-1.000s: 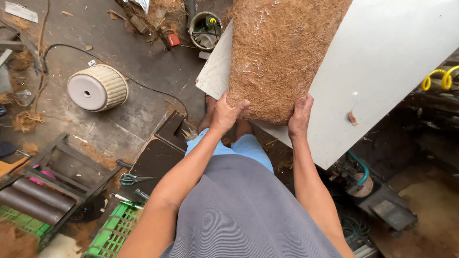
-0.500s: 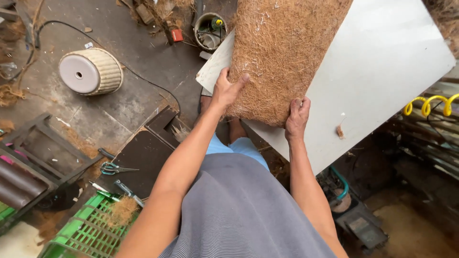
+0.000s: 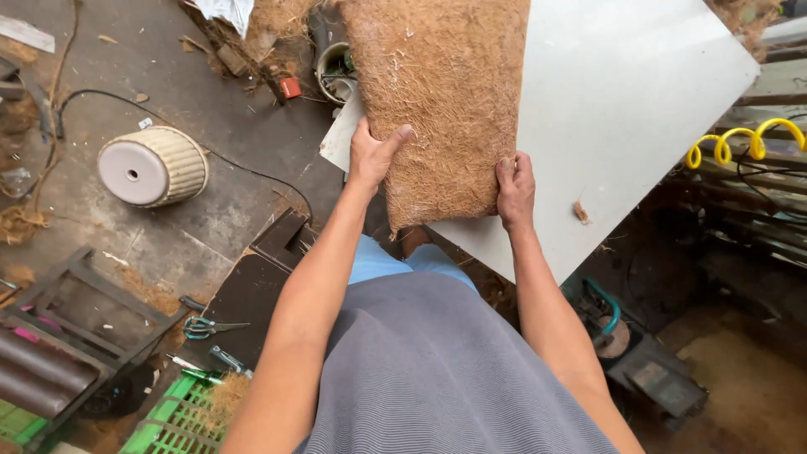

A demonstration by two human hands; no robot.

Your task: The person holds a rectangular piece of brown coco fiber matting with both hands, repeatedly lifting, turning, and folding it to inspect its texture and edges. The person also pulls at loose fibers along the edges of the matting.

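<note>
Right hand (image 3: 514,187) higher — fibrous mat (image 3: 437,101) gripped.

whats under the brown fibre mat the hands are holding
The fibre mat lies on a pale flat board, gripped at its near edge by the left hand and right hand. Whatever the board carries beneath the mat is covered.

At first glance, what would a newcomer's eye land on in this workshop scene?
The brown fibre mat fills the top centre, lying on a pale grey board. The left hand and right hand grip its near edge. A cream ribbed pot lies on its side on the floor at left.
</note>
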